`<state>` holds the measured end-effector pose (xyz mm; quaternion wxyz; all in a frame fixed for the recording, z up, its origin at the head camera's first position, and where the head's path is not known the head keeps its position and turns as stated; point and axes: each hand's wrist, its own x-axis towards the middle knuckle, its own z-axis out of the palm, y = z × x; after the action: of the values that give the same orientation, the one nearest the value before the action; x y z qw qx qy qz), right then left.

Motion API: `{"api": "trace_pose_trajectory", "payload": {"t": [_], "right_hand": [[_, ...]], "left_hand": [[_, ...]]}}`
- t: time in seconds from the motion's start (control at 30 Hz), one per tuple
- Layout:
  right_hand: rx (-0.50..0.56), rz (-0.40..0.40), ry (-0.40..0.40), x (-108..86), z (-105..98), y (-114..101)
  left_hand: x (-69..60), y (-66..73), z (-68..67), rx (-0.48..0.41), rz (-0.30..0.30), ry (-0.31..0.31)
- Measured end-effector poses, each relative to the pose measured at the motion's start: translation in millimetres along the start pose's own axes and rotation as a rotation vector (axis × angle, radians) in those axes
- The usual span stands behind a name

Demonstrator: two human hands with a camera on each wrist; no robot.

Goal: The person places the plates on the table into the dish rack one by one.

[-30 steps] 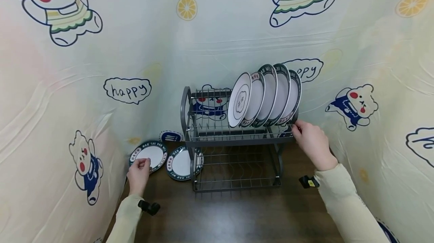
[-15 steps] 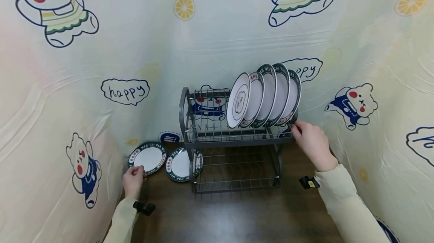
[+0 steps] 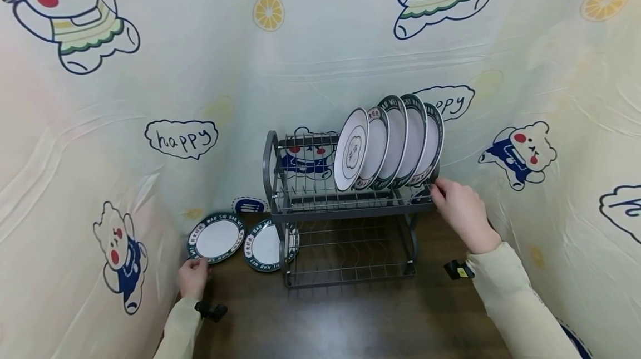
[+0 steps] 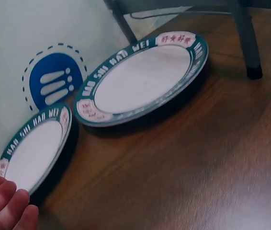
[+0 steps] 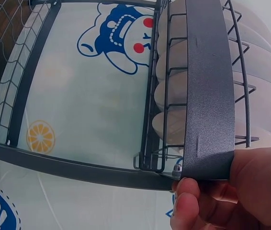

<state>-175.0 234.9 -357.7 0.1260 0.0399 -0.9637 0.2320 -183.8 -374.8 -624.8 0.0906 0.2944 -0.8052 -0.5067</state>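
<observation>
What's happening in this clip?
A person's right hand grips the dish rack at the front right corner of its upper tier. Their left hand is at the near edge of the left plate, which lies on the table; whether it pinches the rim is unclear. At this moment five racked plates stand on edge, leaning, in the upper tier, while a second loose plate lies by the rack's left end, not in it.
</observation>
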Motion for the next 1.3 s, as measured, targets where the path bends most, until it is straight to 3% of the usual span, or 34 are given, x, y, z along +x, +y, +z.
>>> {"api": "trace_pose_trajectory", "payload": {"t": [0.3, 0.6, 1.03, 1.3], "right_hand": [[0.004, -0.008, -0.008, 0.4, 0, 1], [-0.007, -0.008, -0.011, 1.1, 0, 1], [-0.003, 0.017, -0.038, 0.6, -3, 1], [-0.012, -0.003, -0.021, 2.8, 0, -1]], "left_hand": [[19.6, -23.7, -3.8, 0.075, 0.036, -0.012], [30.2, -28.1, -7.0, 0.149, -0.019, -0.025], [29.9, -14.7, 1.5, 0.021, -0.179, -0.037], [41.0, -17.7, 2.6, -0.052, -0.252, -0.017]]}}
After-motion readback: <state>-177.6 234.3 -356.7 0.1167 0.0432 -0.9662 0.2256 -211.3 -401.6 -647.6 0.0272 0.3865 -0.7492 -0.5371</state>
